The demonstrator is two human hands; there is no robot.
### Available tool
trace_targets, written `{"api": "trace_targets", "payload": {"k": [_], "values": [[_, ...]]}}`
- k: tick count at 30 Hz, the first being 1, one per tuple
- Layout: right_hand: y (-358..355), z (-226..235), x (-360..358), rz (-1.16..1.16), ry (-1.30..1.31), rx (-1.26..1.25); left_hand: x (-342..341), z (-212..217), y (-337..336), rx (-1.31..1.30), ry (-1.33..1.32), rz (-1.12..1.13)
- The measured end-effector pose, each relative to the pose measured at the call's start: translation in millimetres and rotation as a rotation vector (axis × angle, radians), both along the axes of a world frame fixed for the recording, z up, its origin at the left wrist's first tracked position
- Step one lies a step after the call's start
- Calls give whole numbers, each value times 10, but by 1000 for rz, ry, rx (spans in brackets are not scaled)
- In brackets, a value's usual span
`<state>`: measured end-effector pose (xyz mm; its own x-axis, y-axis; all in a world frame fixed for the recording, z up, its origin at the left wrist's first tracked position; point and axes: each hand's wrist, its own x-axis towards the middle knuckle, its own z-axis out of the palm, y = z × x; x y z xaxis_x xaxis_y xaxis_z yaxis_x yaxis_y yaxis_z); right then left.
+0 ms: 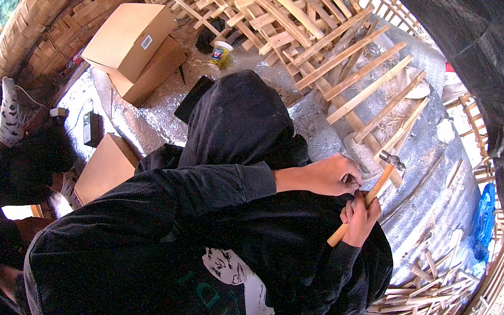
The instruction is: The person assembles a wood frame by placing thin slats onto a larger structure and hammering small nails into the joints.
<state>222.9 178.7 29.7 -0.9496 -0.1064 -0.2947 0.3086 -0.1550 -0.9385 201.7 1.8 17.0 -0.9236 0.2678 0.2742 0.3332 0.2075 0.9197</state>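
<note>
My right hand (359,219) is wrapped round the wooden handle of a claw hammer (379,184). The hammer's metal head points up and away from me. Just left of it, my left hand (330,175) has its fingers curled together in a pinch, close to the right thumb. Whatever those fingertips hold is too small to make out. Both hands are above the black cloth (293,228) over my lap. In front of my left forearm rises a black hood-shaped piece of cloth (241,120).
Slatted wooden frames (273,6) are stacked at the far side; loose sticks (424,304) lie at the right. A cardboard box (130,40), a yellow-and-white cup (219,55) and silvery sheeting (432,202) surround me. Another person's socked foot (11,114) is at the left.
</note>
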Motion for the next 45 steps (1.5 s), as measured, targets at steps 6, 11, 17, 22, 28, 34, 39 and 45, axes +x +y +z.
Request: {"api": "trace_targets", "payload": {"k": [6,11,17,22,28,34,39,45], "values": [[-25,30,-5,38,33,62,-11,-8,3,-40,-18,-3],[31,-43,-14,0,3,12,-7,3,12,-6,-26,-4],[52,0,-27,21,23,43,-2,-50,25,43,5,28],[-19,84,16,56,62,84,-13,-43,10,-28,-13,-35],[22,14,-44,-32,28,80,1,33,-3,-14,-61,-32],[27,23,-16,13,53,97,-5,-1,7,-9,-56,-31],[-25,20,-14,2,70,105,-21,-56,9,-59,-39,-62],[101,-50,-66,-59,48,134,3,-32,-1,-10,-48,-29]]}}
